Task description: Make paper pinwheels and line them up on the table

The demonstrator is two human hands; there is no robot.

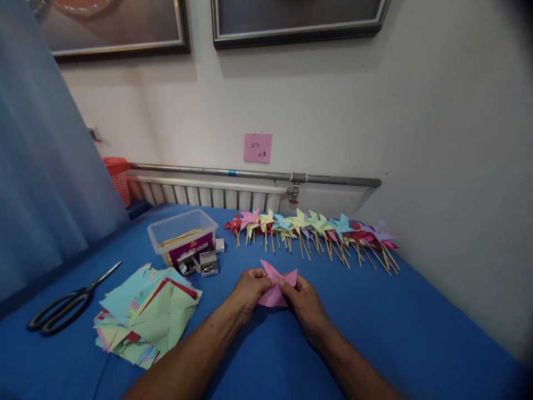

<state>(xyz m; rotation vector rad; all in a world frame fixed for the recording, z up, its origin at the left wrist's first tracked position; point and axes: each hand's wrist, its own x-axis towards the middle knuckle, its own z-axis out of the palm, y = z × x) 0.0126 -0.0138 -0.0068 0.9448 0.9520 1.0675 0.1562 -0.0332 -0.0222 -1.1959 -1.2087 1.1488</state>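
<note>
A pink paper pinwheel (273, 299), its blades partly folded in, is held between my two hands above the blue tabletop. My left hand (251, 290) pinches it from the left, thumb near its centre. From the right, my right hand (305, 303) grips it with the thumb also pressed close to the middle. The fingers behind the paper are mostly hidden. To the left lies a pile of cut paper squares (160, 319) in green, blue, red and yellow. Small open boxes of metal pins (209, 266) stand beyond my left hand.
A clear plastic tub (183, 222) holds thin sticks (181, 239). Black-handled scissors (70, 305) lie at the left. Several finished pinwheels on sticks (300, 221) line the back of the table (375, 333), near the wall. A radiator (200, 195) and pipe run behind.
</note>
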